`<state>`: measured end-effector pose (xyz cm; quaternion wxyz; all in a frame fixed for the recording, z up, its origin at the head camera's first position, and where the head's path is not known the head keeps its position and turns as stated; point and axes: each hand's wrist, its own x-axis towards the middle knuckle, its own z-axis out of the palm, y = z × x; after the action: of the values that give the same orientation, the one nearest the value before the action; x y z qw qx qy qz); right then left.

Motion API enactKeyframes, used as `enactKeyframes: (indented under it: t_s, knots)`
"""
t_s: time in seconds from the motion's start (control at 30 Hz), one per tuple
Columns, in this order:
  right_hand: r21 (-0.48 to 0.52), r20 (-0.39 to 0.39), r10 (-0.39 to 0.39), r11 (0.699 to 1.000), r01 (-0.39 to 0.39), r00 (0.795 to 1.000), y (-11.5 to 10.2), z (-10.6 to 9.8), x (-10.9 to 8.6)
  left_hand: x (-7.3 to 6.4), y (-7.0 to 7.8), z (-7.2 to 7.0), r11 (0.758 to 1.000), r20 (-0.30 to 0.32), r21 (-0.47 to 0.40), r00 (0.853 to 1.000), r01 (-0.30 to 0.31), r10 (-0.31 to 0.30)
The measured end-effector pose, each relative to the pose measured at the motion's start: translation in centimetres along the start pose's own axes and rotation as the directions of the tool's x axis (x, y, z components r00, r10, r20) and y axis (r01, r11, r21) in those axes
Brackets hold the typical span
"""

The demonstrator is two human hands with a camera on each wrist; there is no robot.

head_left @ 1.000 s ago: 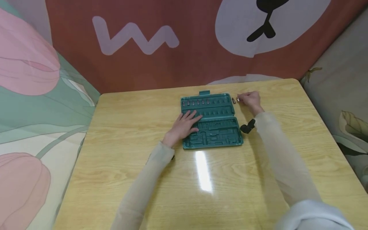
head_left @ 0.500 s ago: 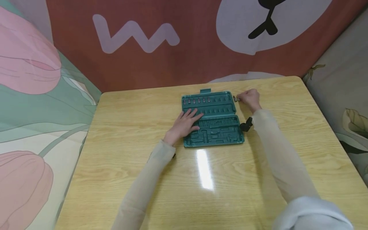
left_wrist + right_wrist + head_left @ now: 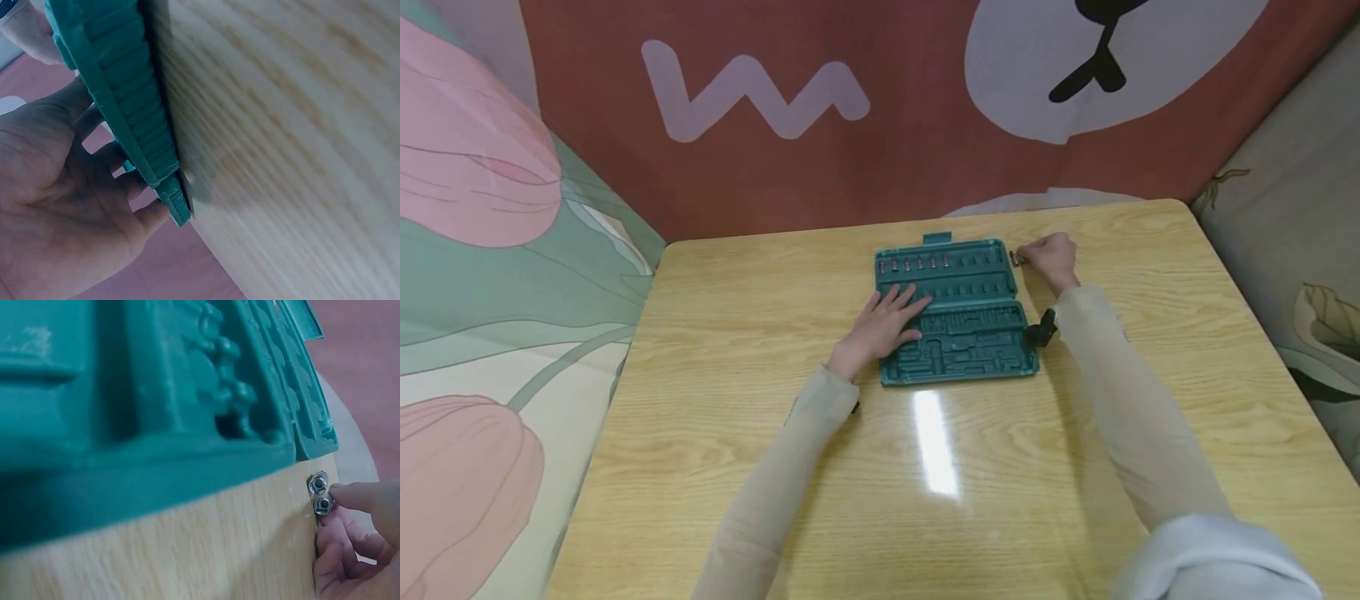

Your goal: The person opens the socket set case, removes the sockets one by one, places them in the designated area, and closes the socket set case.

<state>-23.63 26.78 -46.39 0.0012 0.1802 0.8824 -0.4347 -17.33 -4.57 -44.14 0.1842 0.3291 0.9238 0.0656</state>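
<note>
One socket has closed up beside its mate, just right of the case, my right hand pinching it, left hand spread on the case: likely lining up, so next calls for a clean release.

table: pale yellow wood grain, lower middle of head view | green case: lying open, mid-frame | metal socket + second socket: just beside each other, right of case's upper half | glare streak: on tabletop, lower centre, below case
</note>
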Motion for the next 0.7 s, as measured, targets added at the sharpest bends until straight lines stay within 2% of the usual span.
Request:
enactKeyframes:
  t_s: [0.23,0.43,0.7]
  knots:
    - [-0.003,0.01,-0.037,0.999,0.037,0.999,0.32,-0.3,-0.21,0.22,0.16,-0.03,1.0,-0.004,0.007,1.0,-0.006,0.006]
    - [0.054,0.027,-0.017,0.998,0.015,0.999,0.32,-0.44,-0.23,-0.02,0.04,0.05,1.0,0.005,0.001,1.0,0.004,-0.004]
    - [0.03,0.004,-0.015,0.999,0.015,1.0,0.54,-0.66,-0.19,0.06,0.2,0.04,1.0,-0.001,-0.005,1.0,-0.003,0.003]
